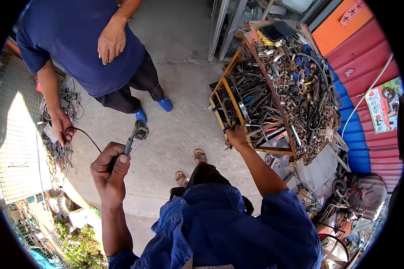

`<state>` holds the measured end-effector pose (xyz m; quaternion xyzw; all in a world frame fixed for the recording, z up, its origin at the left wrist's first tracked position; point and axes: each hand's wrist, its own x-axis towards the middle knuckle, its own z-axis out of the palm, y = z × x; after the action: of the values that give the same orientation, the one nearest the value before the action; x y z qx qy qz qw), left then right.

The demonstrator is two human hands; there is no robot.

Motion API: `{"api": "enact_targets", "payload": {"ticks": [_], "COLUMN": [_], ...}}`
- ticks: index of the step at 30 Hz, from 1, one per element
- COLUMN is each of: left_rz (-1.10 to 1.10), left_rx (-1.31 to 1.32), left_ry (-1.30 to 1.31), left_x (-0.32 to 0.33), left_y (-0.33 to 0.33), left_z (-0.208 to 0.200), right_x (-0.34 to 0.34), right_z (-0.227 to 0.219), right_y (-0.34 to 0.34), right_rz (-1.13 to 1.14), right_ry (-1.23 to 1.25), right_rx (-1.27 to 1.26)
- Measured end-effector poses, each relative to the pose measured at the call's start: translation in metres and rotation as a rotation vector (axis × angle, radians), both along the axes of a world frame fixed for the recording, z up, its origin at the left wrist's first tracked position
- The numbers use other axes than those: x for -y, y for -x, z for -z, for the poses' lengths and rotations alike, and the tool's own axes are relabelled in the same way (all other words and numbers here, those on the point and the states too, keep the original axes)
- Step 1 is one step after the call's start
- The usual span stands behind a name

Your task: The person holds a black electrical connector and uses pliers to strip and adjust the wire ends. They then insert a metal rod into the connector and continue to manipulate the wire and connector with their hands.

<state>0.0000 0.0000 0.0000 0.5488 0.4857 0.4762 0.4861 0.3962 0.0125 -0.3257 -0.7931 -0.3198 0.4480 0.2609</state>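
My left hand point(110, 172) is raised and closed around the grey, rod-like handle of a part with a dark, blocky metal head point(141, 130); I cannot tell its exact kind. A thin black cable point(89, 136) runs from a co-worker's hand point(62, 128) toward my left hand, and its near end is hidden behind my fingers. To the right, my right hand point(236, 136) is closed on the near corner of a yellow metal drawer frame point(236, 106). Several pliers and wrenches point(257, 96) lie in that drawer, beside my right hand.
A rusty-edged bench point(274, 85) heaped with bolts, nuts and metal parts stands at the right. The co-worker point(83, 49) stands at the far left. Tangled wires point(60, 148) lie by the left wall. Scrap and machine parts point(341, 193) crowd the lower right.
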Motion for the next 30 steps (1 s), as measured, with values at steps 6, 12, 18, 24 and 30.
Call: {"api": "enact_targets", "payload": {"ticks": [6,12,18,24,30], "left_rz": [-0.001,-0.132,-0.184,-0.183,-0.2], "left_rx": [-0.025,-0.043,-0.047,-0.095,-0.289], "left_ry": [0.05,0.096,-0.015,-0.125,-0.314], "left_x": [-0.036,-0.048,-0.05,-0.03,-0.006], "left_y": [-0.033,-0.042,-0.042,-0.033,0.001], "left_z": [0.006,0.001,-0.005,-0.019,-0.04], "right_x": [-0.051,-0.105,-0.095,-0.105,-0.093], "right_z": [0.06,-0.067,-0.283,-0.318,-0.333], "right_y": [-0.118,-0.036,0.127,0.163,0.199], "right_rz": [0.064,-0.121,-0.776,-1.188,-1.154], "right_ry": [-0.156,-0.57,-1.286,-1.241,-1.177], "right_rx": [0.806,0.201,-0.152,-0.015,-0.163]}}
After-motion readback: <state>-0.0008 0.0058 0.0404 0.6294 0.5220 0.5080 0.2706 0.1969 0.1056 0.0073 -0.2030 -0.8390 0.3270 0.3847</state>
